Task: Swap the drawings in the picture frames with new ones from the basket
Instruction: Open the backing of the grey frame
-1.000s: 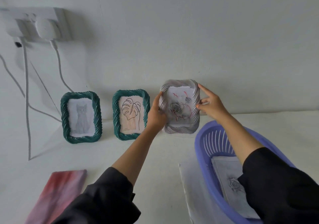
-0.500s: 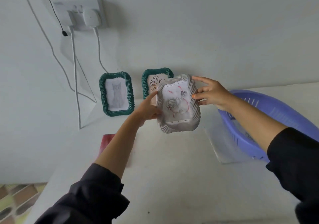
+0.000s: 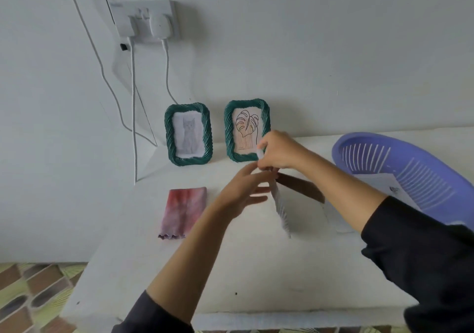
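Two green frames lean on the wall: one with a cat drawing [image 3: 188, 134], one with a leaf drawing [image 3: 246, 130]. In front of them I hold a grey ribbed frame [image 3: 281, 208] turned edge-on, its brown back [image 3: 300, 190] facing right. My right hand [image 3: 277, 150] grips its top end. My left hand [image 3: 243, 189] rests against its left face, fingers spread. A purple basket [image 3: 415, 176] at the right holds paper drawings [image 3: 382, 182].
A folded pink-red cloth [image 3: 183, 210] lies on the white table left of my hands. A wall socket [image 3: 147, 20] with plugged chargers hangs above, and white cables [image 3: 133, 117] run down to the table. A loose sheet [image 3: 338, 219] lies beside the basket. Patterned floor shows below.
The grey frame came away from the wall, was lowered towards the table and rotated edge-on, its back now to the right. My right hand shifted to its top end. The camera tilted down.
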